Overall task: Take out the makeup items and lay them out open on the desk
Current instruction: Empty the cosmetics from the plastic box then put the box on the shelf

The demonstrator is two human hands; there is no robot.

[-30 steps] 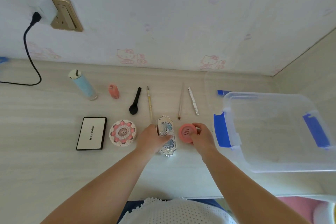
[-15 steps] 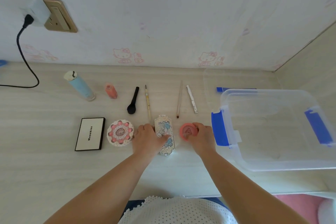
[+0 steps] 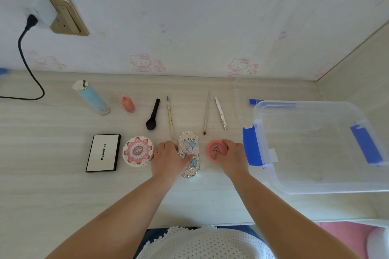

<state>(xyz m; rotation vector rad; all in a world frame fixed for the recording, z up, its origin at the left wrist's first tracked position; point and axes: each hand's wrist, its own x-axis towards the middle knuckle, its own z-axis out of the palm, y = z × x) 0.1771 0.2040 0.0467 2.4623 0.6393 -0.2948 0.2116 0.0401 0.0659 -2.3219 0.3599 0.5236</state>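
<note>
- Nearest the camera, two bare forearms reached forward over the pale wooden desk (image 3: pixel 52 195) from a white dotted top (image 3: pixel 202 244)
- The left hand (image 3: pixel 168 159) lay beside the ornate silver case (image 3: pixel 188 153), its thumb pressing on the blue-and-silver lid and its fingers curled along the case's left edge, so it gripped the case, which lay flat and closed on the desk
- The right hand (image 3: pixel 232 156) held the round pink compact (image 3: pixel 216 149) from its right side, thumb across the lid and fingers round the rim; the compact sat closed, just right of the silver case
- Left of the left hand sat a round pink-and-white compact (image 3: pixel 137 154), closed, almost touching the little finger
- Further left lay a flat black-edged palette (image 3: pixel 103 153) with a white lid, closed
- At the right stood a clear plastic box (image 3: pixel 315 145) with blue clips; its clear lid (image 3: pixel 242 94) lay behind it
- In the row beyond lay, from right to left, a silver stick (image 3: pixel 221 112), a thin brush (image 3: pixel 206 112), a second thin brush (image 3: pixel 170 116), a black brush (image 3: pixel 153 114), a small pink bottle (image 3: pixel 127 103) and a light blue tube (image 3: pixel 91 96), all apart from one another
- Farthest, on the wall, a white plug (image 3: pixel 40 9) sat in a gold socket (image 3: pixel 69 17), its black cable (image 3: pixel 27 63) trailing onto the desk
</note>
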